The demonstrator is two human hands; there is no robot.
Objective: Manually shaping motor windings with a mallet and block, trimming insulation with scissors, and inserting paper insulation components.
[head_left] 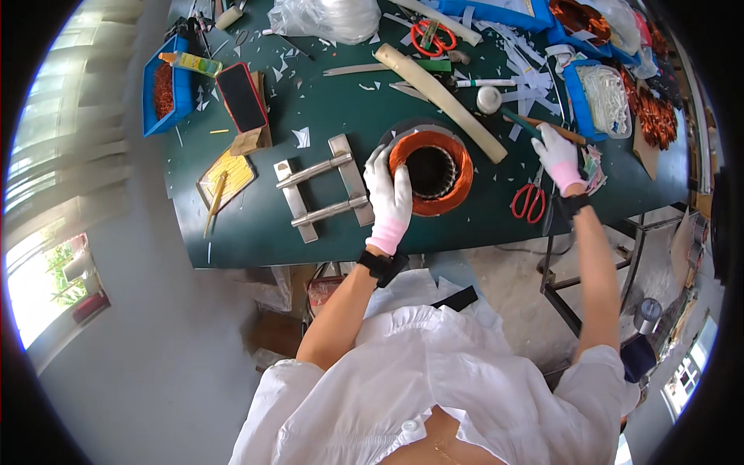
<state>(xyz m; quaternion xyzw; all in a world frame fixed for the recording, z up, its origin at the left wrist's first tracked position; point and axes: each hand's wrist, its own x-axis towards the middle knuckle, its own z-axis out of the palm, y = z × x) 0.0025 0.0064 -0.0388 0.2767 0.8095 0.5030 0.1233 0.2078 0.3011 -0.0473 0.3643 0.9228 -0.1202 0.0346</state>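
A motor stator with an orange copper winding [459,177] stands on the dark green table near its front edge, its dark round bore facing up. My left hand [387,190], in a white glove with a pink cuff, grips the stator's left rim, fingers along the outside and thumb towards the bore. Out to the right, my gloved right hand [558,159] is closed at the near end of a slim dark green stick [519,120]; its fingertips are partly hidden. A brown wooden stick [570,136] lies against that hand. Red-handled scissors [529,203] lie just left of it.
A metal frame of bars and rods [322,190] lies left of the stator. Behind are a long pale tube [442,101], a white round jar [489,100] and more red scissors [432,37]. Blue bins [186,89] and a phone [242,97] sit left; a bin of white cords [604,101] right.
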